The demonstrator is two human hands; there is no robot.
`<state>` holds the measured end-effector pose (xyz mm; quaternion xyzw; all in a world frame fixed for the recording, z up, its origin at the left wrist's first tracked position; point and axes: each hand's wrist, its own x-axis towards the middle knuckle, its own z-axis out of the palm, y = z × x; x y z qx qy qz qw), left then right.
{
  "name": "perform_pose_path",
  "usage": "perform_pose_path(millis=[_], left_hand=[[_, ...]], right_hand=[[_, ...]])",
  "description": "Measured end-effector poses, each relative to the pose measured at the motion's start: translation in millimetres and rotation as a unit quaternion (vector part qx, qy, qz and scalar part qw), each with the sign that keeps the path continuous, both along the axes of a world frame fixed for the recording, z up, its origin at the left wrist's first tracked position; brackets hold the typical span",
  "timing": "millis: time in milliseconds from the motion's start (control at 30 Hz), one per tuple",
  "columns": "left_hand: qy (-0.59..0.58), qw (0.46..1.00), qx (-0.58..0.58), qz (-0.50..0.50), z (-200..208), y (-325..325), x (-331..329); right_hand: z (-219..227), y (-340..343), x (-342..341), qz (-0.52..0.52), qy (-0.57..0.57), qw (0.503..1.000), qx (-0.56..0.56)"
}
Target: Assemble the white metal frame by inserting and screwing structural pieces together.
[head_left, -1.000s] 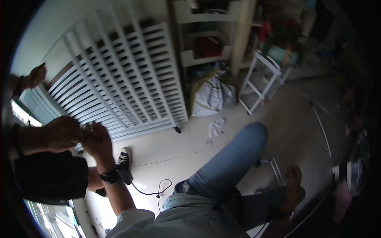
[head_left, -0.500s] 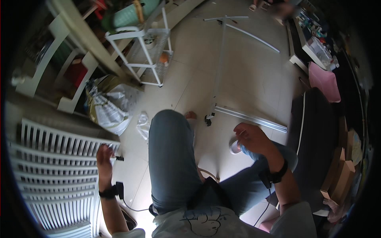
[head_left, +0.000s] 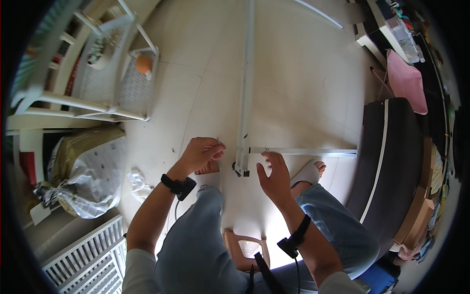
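A frame of pale metal bars lies on the floor between my feet. Its long bar point(head_left: 247, 78) runs away from me, and a shorter bar point(head_left: 313, 152) goes off to the right from the near end. A small black fitting point(head_left: 238, 169) sits at that corner. Just left of the corner, my left hand point(head_left: 200, 153) is closed in a pinch; whatever lies between thumb and fingers is too small to name. My right hand point(head_left: 275, 179) hovers near the shorter bar, thumb and fingers apart, with nothing seen in it.
On the left stand a white shelf rack point(head_left: 132, 78), a full plastic bag point(head_left: 95, 171) and a white slatted panel point(head_left: 90, 255). A dark padded bench point(head_left: 391, 157) stands at the right, with a pink cloth point(head_left: 407, 83) behind it. Below me shows a brown stool point(head_left: 237, 250).
I have leaned forward, so the frame's corner looks nearer. Both hands have come inward toward it, the left from the slatted panel's side. The left fingers are now pinched together.
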<state>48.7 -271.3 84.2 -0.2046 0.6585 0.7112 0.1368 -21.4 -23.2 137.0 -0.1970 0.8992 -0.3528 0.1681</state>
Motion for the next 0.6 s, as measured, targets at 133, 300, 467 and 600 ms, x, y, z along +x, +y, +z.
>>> perform_pose_path(millis=[133, 300, 467, 600], left_hand=[[0.049, 0.999, -0.018, 0.007, -52, 22, -17], [0.034, 0.998, -0.007, 0.043, -53, 41, -21], [0.033, 0.996, 0.008, 0.078, -61, 51, -11], [0.071, 0.991, 0.027, 0.109, -68, 55, -10]], right_hand=[[-32, -14, -31, 0.140, 0.123, 0.980, 0.076], [-63, -9, -41, 0.187, 0.111, 0.965, 0.143], [-75, -5, -57, 0.247, 0.091, 0.954, 0.143], [-70, -3, -65, 0.283, 0.094, 0.943, 0.149]])
